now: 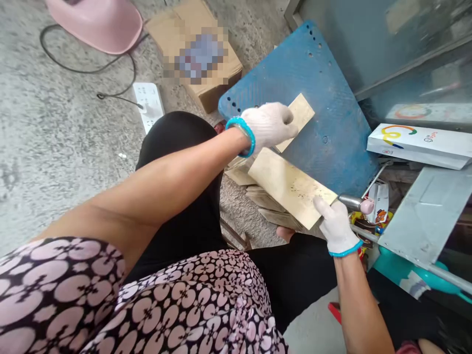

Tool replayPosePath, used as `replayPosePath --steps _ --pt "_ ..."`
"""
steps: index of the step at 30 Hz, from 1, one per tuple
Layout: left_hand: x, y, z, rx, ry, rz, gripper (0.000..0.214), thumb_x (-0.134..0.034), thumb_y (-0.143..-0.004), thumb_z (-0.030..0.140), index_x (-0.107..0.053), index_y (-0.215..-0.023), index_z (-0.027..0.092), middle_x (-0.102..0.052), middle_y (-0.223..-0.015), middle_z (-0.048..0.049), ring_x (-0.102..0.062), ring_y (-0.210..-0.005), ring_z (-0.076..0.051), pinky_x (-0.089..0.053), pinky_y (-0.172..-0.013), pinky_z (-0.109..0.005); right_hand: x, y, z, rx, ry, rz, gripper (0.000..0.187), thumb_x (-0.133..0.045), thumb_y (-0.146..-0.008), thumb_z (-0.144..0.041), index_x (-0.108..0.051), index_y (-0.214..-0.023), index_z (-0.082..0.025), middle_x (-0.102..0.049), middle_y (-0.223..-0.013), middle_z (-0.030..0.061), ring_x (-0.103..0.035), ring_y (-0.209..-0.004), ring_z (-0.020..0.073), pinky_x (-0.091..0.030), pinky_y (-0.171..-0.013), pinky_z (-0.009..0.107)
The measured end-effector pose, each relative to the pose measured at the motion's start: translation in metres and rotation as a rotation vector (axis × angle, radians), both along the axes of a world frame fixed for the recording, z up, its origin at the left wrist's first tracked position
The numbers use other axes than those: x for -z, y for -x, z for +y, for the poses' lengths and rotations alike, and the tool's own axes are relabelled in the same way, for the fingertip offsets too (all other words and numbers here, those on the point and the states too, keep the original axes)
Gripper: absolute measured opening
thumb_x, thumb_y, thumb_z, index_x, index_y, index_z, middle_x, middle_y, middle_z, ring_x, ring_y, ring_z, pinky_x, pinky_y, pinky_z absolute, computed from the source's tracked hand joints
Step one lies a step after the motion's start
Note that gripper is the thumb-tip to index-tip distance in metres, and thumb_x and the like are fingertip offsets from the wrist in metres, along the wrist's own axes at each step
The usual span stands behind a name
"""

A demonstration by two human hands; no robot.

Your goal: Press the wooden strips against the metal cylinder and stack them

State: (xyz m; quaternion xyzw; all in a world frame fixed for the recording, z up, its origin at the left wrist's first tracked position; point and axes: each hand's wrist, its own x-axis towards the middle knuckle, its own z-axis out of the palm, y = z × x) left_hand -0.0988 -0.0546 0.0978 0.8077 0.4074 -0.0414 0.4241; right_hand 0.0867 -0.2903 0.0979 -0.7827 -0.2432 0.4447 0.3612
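My right hand (336,223), in a white knit glove with a blue cuff, grips one corner of a thin, pale yellowish rectangular board (289,184). Dark specks dot the board near my thumb, and it slants across above my lap. My left hand (271,124), gloved the same way, is over a smaller pale board (300,115) on the blue plastic stool (324,140). Its fingers are curled closed; whatever they pinch, if anything, is hidden. Below the large board, a stack of similar boards (271,209) sits low between my legs.
A cardboard box (221,91) stands beyond the stool, left of it. A white power strip (148,104), a black cable (134,69) and a pink plastic item (106,24) are on the concrete floor. At right are a white paper bag (420,145) and a metal-framed shelf (424,216).
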Motion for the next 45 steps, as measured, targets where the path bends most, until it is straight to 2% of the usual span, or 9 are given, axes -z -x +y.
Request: replayPosePath --steps 5,9,12,15,21,26,37,41,45 --pt "0.011 -0.010 0.009 -0.030 -0.087 -0.018 0.044 -0.042 -0.088 0.045 -0.068 -0.112 0.019 -0.067 -0.109 -0.0098 -0.061 -0.100 -0.027 -0.045 -0.079 -0.035 0.009 0.035 0.031 -0.570 0.260 -0.298 0.036 -0.066 -0.081 -0.046 -0.073 -0.104 -0.019 -0.074 -0.095 0.0085 -0.067 -0.094 0.0279 -0.051 -0.084 0.037" --pt "0.006 -0.010 0.003 0.075 -0.084 0.052 0.047 -0.048 -0.088 0.043 -0.063 -0.126 0.022 -0.064 -0.119 -0.0103 -0.055 -0.116 -0.031 -0.042 -0.091 -0.038 0.041 0.074 0.065 -1.078 0.464 -0.578 0.033 -0.053 -0.090 -0.046 -0.070 -0.100 -0.018 -0.073 -0.094 0.0120 -0.067 -0.091 0.0288 -0.048 -0.078 0.035" --pt "0.004 -0.011 0.000 0.142 -0.091 0.070 0.045 -0.051 -0.088 0.041 -0.063 -0.128 0.023 -0.065 -0.118 -0.0099 -0.054 -0.118 -0.032 -0.040 -0.094 -0.039 0.074 0.095 0.080 -1.275 0.548 -0.649 0.034 -0.047 -0.094 -0.044 -0.067 -0.100 -0.018 -0.072 -0.097 0.0129 -0.068 -0.091 0.0276 -0.046 -0.074 0.032" --pt "0.004 -0.015 0.000 0.166 -0.110 0.046 0.043 -0.052 -0.087 0.038 -0.065 -0.126 0.023 -0.066 -0.114 -0.0112 -0.055 -0.118 -0.034 -0.040 -0.096 -0.041 0.103 0.108 0.088 -1.346 0.593 -0.681 0.034 -0.045 -0.094 -0.043 -0.066 -0.103 -0.018 -0.072 -0.101 0.0137 -0.068 -0.094 0.0285 -0.047 -0.074 0.033" --pt "-0.003 -0.019 0.002 0.172 -0.036 -0.011 0.042 -0.054 -0.087 0.035 -0.067 -0.125 0.024 -0.067 -0.115 -0.0128 -0.055 -0.117 -0.034 -0.041 -0.097 -0.042 0.136 0.120 0.097 -1.378 0.645 -0.679 0.036 -0.047 -0.093 -0.039 -0.067 -0.110 -0.014 -0.069 -0.112 0.0176 -0.066 -0.103 0.0308 -0.048 -0.084 0.037" --pt "-0.006 -0.020 -0.004 0.249 -0.161 -0.001 0.039 -0.048 -0.089 0.026 -0.069 -0.120 0.016 -0.069 -0.108 -0.0176 -0.061 -0.108 -0.033 -0.045 -0.089 -0.042 0.151 0.122 0.094 -1.327 0.695 -0.663 0.035 -0.048 -0.095 -0.037 -0.064 -0.118 -0.016 -0.067 -0.116 0.0174 -0.064 -0.109 0.0270 -0.047 -0.090 0.036" --pt "0.000 -0.026 -0.010 0.303 -0.224 0.094 0.036 -0.049 -0.088 0.026 -0.070 -0.115 0.015 -0.069 -0.102 -0.0168 -0.062 -0.106 -0.034 -0.046 -0.088 -0.042 0.129 0.119 0.081 -1.135 0.544 -0.824 0.029 -0.039 -0.099 -0.028 -0.061 -0.115 -0.017 -0.068 -0.109 0.0131 -0.068 -0.096 0.0259 -0.050 -0.079 0.034" --pt "0.004 -0.027 -0.009 0.304 -0.247 0.095 0.033 -0.048 -0.090 0.023 -0.071 -0.112 0.013 -0.069 -0.102 -0.0195 -0.063 -0.104 -0.037 -0.048 -0.084 -0.045 0.117 0.102 0.067 -0.936 0.356 -0.772 0.032 -0.040 -0.099 -0.026 -0.060 -0.124 -0.021 -0.069 -0.110 0.0091 -0.066 -0.097 0.0218 -0.047 -0.086 0.031" --pt "0.005 -0.030 -0.009 0.313 -0.253 0.090 0.033 -0.049 -0.089 0.021 -0.069 -0.113 0.012 -0.069 -0.103 -0.0207 -0.062 -0.107 -0.038 -0.048 -0.086 -0.047 0.115 0.074 0.054 -0.565 0.177 -0.659 0.028 -0.048 -0.095 -0.030 -0.066 -0.113 -0.020 -0.070 -0.110 0.0067 -0.063 -0.102 0.0199 -0.045 -0.094 0.030"
